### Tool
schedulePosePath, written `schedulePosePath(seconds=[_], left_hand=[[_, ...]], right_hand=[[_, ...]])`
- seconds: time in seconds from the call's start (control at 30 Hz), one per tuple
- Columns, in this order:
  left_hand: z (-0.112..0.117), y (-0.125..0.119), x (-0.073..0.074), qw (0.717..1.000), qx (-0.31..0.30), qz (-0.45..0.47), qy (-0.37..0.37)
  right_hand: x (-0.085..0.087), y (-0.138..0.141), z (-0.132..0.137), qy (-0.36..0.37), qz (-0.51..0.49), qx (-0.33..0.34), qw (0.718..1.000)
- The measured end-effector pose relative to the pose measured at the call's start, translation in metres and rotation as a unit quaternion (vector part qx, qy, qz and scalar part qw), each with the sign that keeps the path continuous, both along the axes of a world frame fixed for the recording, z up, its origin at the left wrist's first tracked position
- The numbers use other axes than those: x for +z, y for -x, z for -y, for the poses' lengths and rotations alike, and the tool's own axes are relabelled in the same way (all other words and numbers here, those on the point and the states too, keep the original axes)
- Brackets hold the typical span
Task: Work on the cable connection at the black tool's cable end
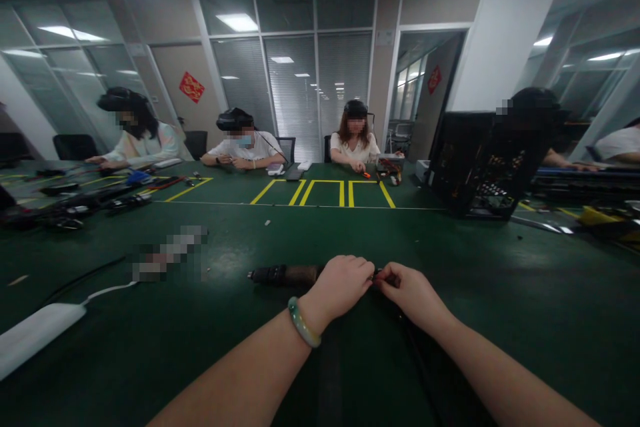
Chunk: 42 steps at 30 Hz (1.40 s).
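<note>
A dark electric screwdriver (pixel 285 275) lies along the green table, its narrow tip pointing left. My left hand (pixel 345 283), with a green bangle on its wrist, is closed over the right part of the screwdriver and covers it. At the tool's tail end, the fingers of my right hand (pixel 413 290) are pinched together, touching or very close to my left fingertips. A black cable (pixel 413 340) runs from beneath my right hand toward the table's near edge. The join between cable and screwdriver is hidden by my fingers.
The green table (pixel 230 360) has yellow tape outlines (pixel 323 181) farther off. A tall black computer case (pixel 473 167) stands at right. At left are a white power adapter (pixel 40 333) and heaped dark cables and parts (pixel 100 200). Several people wearing headsets sit across the table.
</note>
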State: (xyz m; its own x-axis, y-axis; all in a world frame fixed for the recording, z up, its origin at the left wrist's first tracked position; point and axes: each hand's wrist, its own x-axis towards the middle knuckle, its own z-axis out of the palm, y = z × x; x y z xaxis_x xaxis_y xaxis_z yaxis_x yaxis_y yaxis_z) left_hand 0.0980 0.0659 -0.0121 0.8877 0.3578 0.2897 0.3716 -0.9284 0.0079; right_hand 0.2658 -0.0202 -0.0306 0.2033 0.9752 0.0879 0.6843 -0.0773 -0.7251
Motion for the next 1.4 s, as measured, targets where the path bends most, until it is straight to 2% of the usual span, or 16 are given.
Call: schedulePosePath(seconds=[0.3,0.53,0.83,1.4], left_hand=[[0.000,-0.002,-0.002,1.000,0.007,0.017,0.011],[-0.002,0.001,0.000,1.000,0.000,0.023,0.019],[-0.004,-0.001,-0.005,0.999,-0.009,0.045,0.020],[-0.004,-0.004,-0.011,0.999,0.023,0.036,0.027]], right_hand=[[-0.006,-0.002,-0.003,0.004,-0.008,0.001,1.000],[-0.002,-0.003,0.001,0.008,0.021,0.014,1.000],[0.001,0.000,0.000,0.010,-0.013,0.006,1.000],[-0.006,0.000,-0.004,-0.007,0.020,-0.003,1.000]])
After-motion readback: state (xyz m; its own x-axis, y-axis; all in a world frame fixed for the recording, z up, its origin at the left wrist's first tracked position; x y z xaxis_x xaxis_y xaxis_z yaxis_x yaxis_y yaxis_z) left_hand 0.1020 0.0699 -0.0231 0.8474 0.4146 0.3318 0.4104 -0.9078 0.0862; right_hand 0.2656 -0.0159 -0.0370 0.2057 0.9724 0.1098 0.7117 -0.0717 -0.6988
